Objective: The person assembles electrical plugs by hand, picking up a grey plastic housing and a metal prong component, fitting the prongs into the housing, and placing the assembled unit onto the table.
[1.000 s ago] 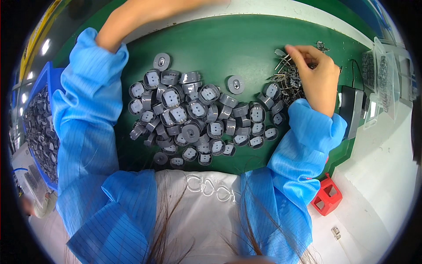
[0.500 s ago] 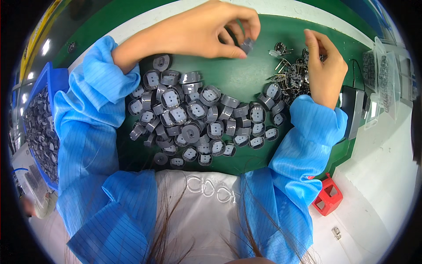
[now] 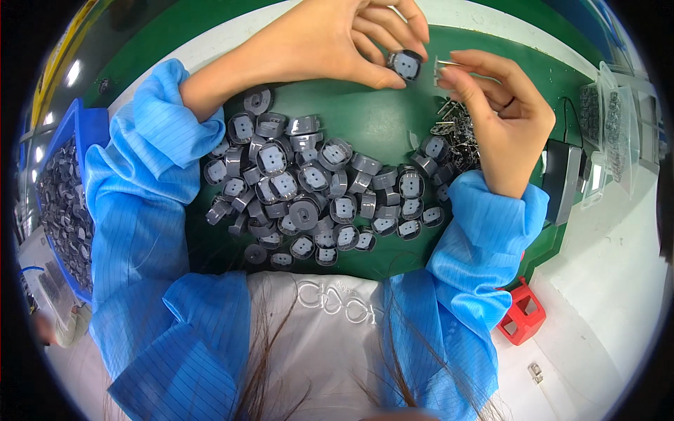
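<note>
My left hand (image 3: 344, 45) pinches a dark grey plastic housing (image 3: 406, 66) between thumb and fingers, its pale face with small holes turned toward me. Just to its right, my right hand (image 3: 507, 105) grips a small part with metal pins (image 3: 438, 71) between thumb and forefinger. A small gap separates the two pieces. Below my hands spreads a heap of similar grey housings (image 3: 284, 184), some face up and some on their sides. A tangle of small metal-pinned parts (image 3: 460, 137) lies beside my right wrist, partly hidden by it.
A blue bin (image 3: 86, 133) full of small dark parts stands at the left. On the right are a dark box-shaped device (image 3: 562, 181) with a cable and clear plastic trays (image 3: 609, 126). A red plastic stool or holder (image 3: 523, 313) sits below the green tabletop (image 3: 372, 116).
My right hand has come up and left from the pinned parts and now holds one. The housing in my left hand has turned, showing its pale face.
</note>
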Demonstrator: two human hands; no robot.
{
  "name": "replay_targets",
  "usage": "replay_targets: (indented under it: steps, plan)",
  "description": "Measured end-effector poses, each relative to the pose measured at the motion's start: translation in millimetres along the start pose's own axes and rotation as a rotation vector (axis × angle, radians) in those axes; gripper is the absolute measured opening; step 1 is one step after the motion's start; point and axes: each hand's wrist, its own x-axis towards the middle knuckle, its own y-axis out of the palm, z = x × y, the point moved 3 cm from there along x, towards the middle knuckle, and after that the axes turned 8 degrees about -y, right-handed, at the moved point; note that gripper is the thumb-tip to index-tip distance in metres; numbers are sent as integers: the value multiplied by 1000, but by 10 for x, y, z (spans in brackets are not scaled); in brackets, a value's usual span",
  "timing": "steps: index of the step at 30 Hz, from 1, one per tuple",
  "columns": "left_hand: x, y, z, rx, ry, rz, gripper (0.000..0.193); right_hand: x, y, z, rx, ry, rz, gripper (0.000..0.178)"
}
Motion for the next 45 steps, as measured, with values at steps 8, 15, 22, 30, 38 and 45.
replay_targets:
  steps: [8, 15, 22, 30, 38, 45]
  plan:
    - [-25, 27, 87, -145, -149, 134, 29, -36, 135, 62, -400, -568, 70, 20]
    - [-37, -8, 6, 49, 570, 206, 30, -121, 190, 106, -377, -530, -22, 22]
    - [36, -37, 145, -133, 600, 234, 29, -128, 312, 171, -473, -697, -22, 28]
    - [8, 5, 62, -188, 619, 135, 29, -160, 359, -78, 130, -8, 107, 30]
    - [-88, -30, -198, -108, -21, -8, 29, -101, 286, -30, 76, -140, -36, 28]
    - [-75, 63, -149, -30, -3, 92, 35, -85, 191, 62, -320, -472, -113, 21]
